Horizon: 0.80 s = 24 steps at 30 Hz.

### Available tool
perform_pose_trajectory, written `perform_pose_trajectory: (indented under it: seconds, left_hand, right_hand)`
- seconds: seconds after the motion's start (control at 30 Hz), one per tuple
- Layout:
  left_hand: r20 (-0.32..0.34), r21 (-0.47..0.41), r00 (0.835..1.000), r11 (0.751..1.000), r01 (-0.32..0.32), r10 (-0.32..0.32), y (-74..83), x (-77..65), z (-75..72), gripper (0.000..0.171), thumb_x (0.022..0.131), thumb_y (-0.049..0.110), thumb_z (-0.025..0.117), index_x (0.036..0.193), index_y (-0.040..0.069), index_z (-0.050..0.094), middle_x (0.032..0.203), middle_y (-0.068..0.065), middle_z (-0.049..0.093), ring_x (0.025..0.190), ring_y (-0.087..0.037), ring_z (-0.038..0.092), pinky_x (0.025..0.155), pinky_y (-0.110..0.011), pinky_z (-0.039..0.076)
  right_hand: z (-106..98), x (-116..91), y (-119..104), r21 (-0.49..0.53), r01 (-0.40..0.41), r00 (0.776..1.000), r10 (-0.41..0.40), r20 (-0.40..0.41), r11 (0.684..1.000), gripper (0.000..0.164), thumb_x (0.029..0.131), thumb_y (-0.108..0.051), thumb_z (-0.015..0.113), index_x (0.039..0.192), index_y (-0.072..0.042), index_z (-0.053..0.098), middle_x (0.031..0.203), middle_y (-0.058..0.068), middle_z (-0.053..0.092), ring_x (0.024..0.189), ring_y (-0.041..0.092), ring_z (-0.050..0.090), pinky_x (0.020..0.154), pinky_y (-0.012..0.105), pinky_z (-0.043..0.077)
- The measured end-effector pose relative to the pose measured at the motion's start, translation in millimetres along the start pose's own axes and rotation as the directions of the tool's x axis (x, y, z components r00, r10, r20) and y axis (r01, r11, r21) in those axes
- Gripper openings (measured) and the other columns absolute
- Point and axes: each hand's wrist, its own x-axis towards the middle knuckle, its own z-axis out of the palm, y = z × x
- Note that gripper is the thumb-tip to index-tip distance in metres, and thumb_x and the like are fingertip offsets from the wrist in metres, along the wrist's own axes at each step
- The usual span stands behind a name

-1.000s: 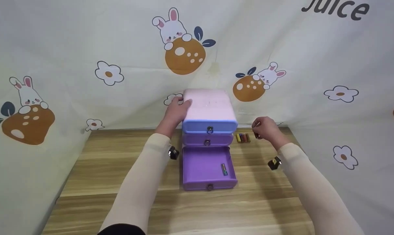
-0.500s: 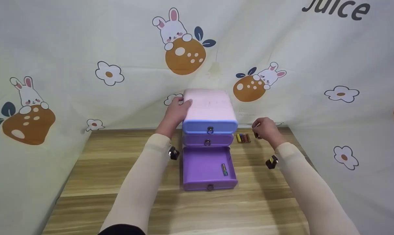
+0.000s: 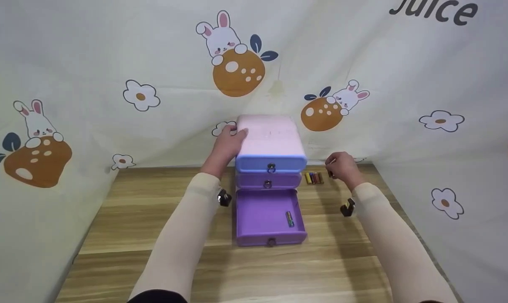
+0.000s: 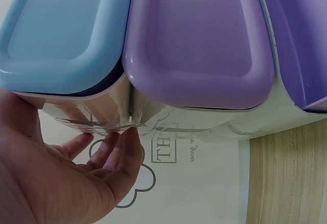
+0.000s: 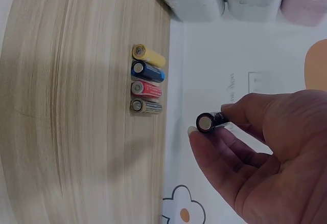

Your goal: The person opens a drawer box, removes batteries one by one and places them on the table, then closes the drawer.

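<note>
A three-tier drawer unit (image 3: 268, 136), pink on top, stands against the back with a blue top drawer front (image 3: 254, 164) and a purple middle one (image 3: 250, 181). Its purple bottom drawer (image 3: 258, 214) is pulled out, and a green-banded battery (image 3: 289, 219) lies inside. My left hand (image 3: 228, 145) grips the unit's upper left edge, thumb on top; in the left wrist view its fingertips (image 4: 132, 134) touch the side. To the right of the unit, my right hand (image 3: 341, 164) pinches a black battery (image 5: 207, 122) between thumb and fingers, its flat end showing.
Several batteries lie in a row on the wooden table (image 3: 153, 235) between the unit and my right hand: yellow (image 5: 149, 55), blue (image 5: 148, 71), red (image 5: 146, 89) and brownish (image 5: 146, 106). A printed cloth (image 3: 174, 126) hangs close behind and along both sides.
My right wrist and forearm have turned and shifted slightly left, while the right hand stays in nearly the same spot with the battery. The left hand, unit and drawers hold still.
</note>
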Motion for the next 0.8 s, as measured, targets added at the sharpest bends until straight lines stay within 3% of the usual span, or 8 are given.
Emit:
perform_pose_trajectory:
  seconds: [0.3,0.57,0.8]
  left_hand:
    - [-0.004,-0.004,1.000,1.000,-0.008,0.008,0.0,0.0,0.4,0.068,0.111,0.052,0.059,0.161,0.007,0.047,0.162,-0.021,0.052,0.146,-0.035,0.053,0.119,-0.048,0.045]
    - [-0.018,0.013,1.000,1.000,-0.017,0.017,-1.4,0.9,1.6,0.068,0.111,0.051,0.059,0.160,0.006,0.048,0.159,-0.021,0.054,0.144,-0.035,0.054,0.119,-0.049,0.045]
    - [-0.011,0.015,1.000,1.000,-0.006,0.006,-0.1,0.1,1.2,0.068,0.111,0.052,0.058,0.161,0.006,0.047,0.160,-0.021,0.054,0.145,-0.035,0.053,0.119,-0.049,0.045]
  right_hand:
    - [6.2,8.1,10.5,0.001,0.019,1.000,-0.019,-0.011,1.000,0.014,0.100,0.002,0.064,0.110,0.006,0.073,0.091,0.013,0.073,0.069,0.015,0.065,0.061,0.027,0.058]
    - [13.3,13.5,17.3,-0.019,0.030,0.999,-0.031,-0.023,0.999,0.015,0.100,0.001,0.063,0.111,0.005,0.073,0.094,0.019,0.076,0.069,0.014,0.065,0.062,0.028,0.055]
    - [18.5,18.5,23.3,-0.074,0.047,0.998,-0.051,-0.047,0.996,0.011,0.100,-0.001,0.066,0.106,0.003,0.075,0.088,0.010,0.074,0.071,0.015,0.065,0.067,0.031,0.053]
